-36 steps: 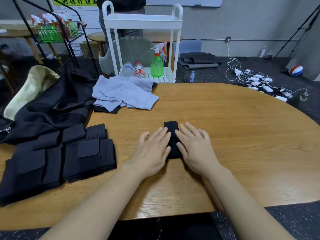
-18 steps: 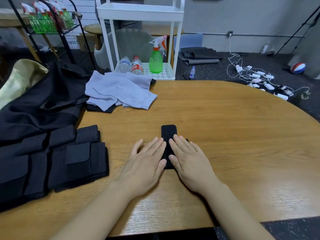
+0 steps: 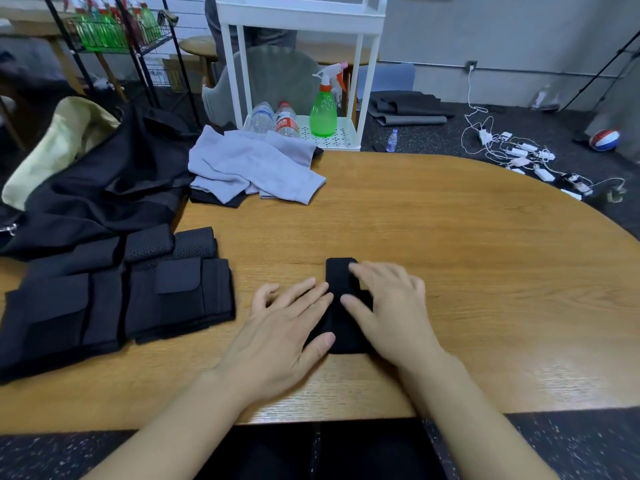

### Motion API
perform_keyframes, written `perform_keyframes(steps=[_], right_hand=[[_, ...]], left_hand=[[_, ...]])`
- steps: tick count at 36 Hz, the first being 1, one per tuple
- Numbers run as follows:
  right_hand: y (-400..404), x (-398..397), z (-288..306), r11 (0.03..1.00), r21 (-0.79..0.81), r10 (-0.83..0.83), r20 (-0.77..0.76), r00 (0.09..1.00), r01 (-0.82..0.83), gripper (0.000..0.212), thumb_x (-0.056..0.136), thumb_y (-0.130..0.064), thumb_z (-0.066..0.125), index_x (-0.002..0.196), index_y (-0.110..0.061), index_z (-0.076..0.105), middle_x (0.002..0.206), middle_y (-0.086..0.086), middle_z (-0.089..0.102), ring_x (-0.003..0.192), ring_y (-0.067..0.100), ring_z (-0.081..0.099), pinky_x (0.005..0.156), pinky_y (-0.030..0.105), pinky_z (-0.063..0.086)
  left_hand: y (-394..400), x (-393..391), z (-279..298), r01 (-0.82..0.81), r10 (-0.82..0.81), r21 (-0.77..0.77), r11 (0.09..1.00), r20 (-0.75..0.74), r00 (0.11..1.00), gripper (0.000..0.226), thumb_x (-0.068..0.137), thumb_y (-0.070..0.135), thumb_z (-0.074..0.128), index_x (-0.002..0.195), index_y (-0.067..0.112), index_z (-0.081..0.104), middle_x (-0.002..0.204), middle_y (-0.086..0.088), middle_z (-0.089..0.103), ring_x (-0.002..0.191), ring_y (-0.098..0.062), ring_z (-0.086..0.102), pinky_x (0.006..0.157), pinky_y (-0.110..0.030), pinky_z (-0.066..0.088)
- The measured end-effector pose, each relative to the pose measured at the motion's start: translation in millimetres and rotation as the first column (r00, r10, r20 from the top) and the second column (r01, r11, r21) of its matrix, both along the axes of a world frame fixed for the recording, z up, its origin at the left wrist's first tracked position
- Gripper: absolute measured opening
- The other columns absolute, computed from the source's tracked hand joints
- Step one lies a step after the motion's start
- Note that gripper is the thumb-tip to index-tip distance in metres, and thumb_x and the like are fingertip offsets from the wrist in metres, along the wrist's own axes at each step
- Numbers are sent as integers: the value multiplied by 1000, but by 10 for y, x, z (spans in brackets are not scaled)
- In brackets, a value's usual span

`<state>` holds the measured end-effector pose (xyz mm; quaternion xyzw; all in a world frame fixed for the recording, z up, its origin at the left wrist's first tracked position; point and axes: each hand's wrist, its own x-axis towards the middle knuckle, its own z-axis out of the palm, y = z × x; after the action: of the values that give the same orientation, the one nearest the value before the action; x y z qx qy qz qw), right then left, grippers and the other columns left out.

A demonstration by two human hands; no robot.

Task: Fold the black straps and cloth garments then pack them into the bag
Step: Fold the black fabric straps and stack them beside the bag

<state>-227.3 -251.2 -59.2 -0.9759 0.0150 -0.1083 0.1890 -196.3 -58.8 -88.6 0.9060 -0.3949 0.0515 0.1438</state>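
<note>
A small folded black strap lies on the wooden table near its front edge. My left hand rests flat on the strap's left side with straight fingers. My right hand lies flat across its right side, blurred, fingers spread over the top. Folded black straps sit in a pile at the left. A grey cloth garment lies crumpled at the back, over a dark piece. A large black bag slumps at the far left beside a cream cloth.
A white trolley with water bottles and a green spray bottle stands behind the table. A black wire rack with green bottles is at the back left. Cables and chargers and a ball lie on the dark floor at right.
My right hand has slid forward and leftward over the strap. My left hand has stayed beside it, thumb now against the strap's near edge. The view has tilted down a little.
</note>
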Motion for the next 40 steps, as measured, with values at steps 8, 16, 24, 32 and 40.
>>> perform_keyframes(steps=[8,16,24,32,40], right_hand=[[-36,504,141,949,261,-90,-317,944,178,83,83,-49,67,152,-27,25,138,-5,47,131,19,30,103,39,24],[-18,503,262,920,364,-58,-236,970,144,25,86,-19,63,103,-38,63,89,-13,60,102,16,54,89,34,22],[161,-11,177,987,-163,-2,62,998,12,18,89,-24,56,93,-31,72,92,-13,67,101,14,49,79,33,16],[276,-254,-145,934,-344,7,298,955,100,8,77,-16,66,75,-21,71,77,-7,67,83,21,59,87,40,30],[423,-324,-150,928,-321,-114,237,965,189,24,81,-25,50,66,-18,67,78,-2,66,87,26,58,84,46,30]], left_hand=[[33,-60,16,-18,22,-123,992,37,999,49,103,46,29,131,21,61,136,10,58,130,-8,46,107,-35,18],[18,-55,7,-36,44,-134,990,58,997,45,100,42,35,124,21,66,131,10,62,123,-7,51,102,-38,25],[4,-53,-2,-47,59,-127,991,85,995,46,96,45,40,119,18,69,128,8,64,120,-10,55,99,-38,27],[9,-74,2,-52,64,-119,992,98,993,44,95,45,40,115,20,70,127,8,65,119,-11,57,97,-37,26],[5,-76,-9,-55,65,-112,992,96,993,45,94,47,41,116,21,70,127,9,65,118,-10,57,97,-36,27]])
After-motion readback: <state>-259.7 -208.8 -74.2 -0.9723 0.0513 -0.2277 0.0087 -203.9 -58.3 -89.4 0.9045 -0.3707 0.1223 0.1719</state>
